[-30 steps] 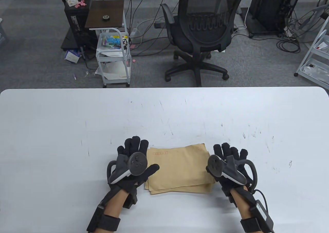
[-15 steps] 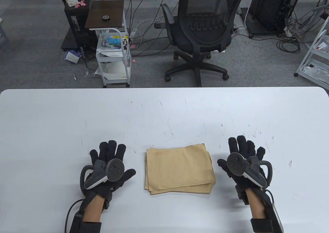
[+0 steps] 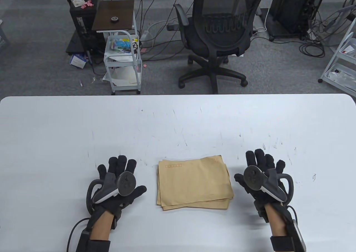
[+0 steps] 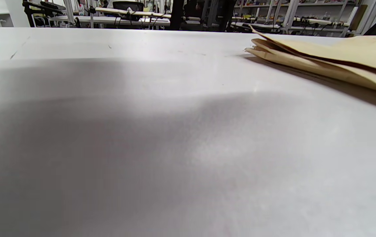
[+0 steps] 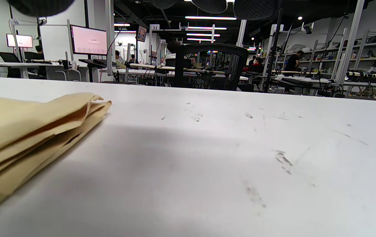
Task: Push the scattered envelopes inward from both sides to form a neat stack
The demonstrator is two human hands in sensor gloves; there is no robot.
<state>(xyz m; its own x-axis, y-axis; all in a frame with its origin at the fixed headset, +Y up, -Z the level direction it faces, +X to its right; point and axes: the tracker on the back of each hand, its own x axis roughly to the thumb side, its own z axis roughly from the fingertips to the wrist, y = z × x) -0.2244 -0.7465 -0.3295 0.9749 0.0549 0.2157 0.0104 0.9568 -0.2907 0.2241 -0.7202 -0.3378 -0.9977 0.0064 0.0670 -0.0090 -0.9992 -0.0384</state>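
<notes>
A stack of brown envelopes [image 3: 194,183] lies flat on the white table [image 3: 178,124] near its front edge, with the lower ones sticking out slightly at the front. It also shows in the left wrist view [image 4: 332,59] and in the right wrist view [image 5: 26,138]. My left hand [image 3: 119,179] is to the left of the stack, fingers spread, apart from it. My right hand [image 3: 262,172] is to the right of the stack, fingers spread, also apart from it. Neither hand holds anything.
Behind the table stand a black office chair [image 3: 219,37], a white cart [image 3: 123,60] with a brown top and cables on the floor. A white rack [image 3: 340,63] stands at the far right.
Both hands were pressed against the short sides of the stack one second ago. They have moved outward and off it. The stack has stayed in place.
</notes>
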